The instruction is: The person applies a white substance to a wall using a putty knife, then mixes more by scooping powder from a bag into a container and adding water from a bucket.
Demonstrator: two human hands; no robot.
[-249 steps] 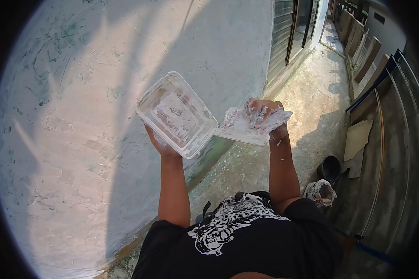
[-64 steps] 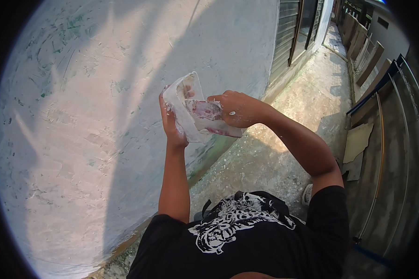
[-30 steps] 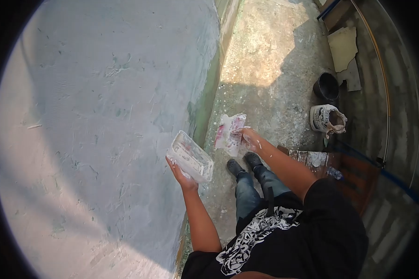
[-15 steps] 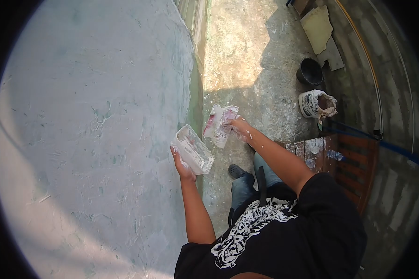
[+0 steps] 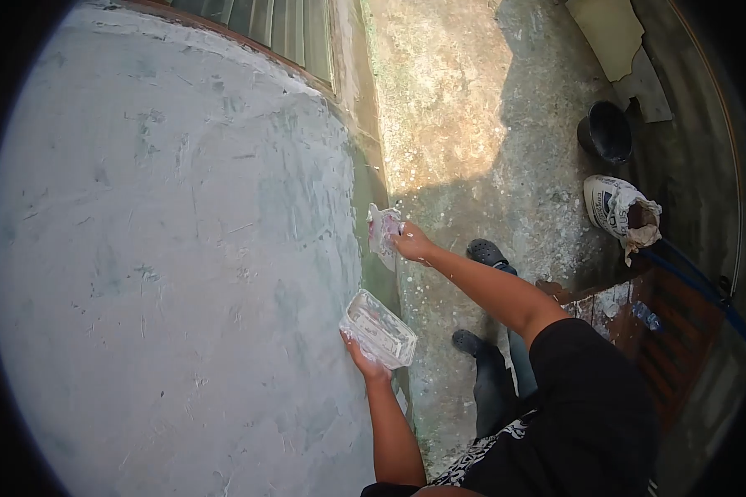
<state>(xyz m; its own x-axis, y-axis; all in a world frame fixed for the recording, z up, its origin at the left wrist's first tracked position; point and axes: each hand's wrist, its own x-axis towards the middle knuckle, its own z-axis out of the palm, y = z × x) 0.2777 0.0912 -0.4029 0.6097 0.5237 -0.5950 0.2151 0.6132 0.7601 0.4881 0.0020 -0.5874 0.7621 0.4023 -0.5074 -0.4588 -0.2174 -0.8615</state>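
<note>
Head view: a tub (image 5: 381,328) is cupped by the left hand (image 5: 362,356), a scraper (image 5: 381,226) pinched by the right hand (image 5: 414,243); both seem light, slippery, best gripped by edges.

Wall's (image 5: 166,248) all down the left, floor (image 5: 439,83) runs along the right of it. Tub's (image 5: 379,331) in the left hand (image 5: 363,356), by the floor's left edge, scraper (image 5: 383,225) in the right hand (image 5: 413,243) just beyond it. Along the floor's right edge, far to near: board (image 5: 609,33), bucket (image 5: 607,132), sack (image 5: 612,207), then the tabletop (image 5: 587,308) with a bottle (image 5: 646,316) on it.
</note>
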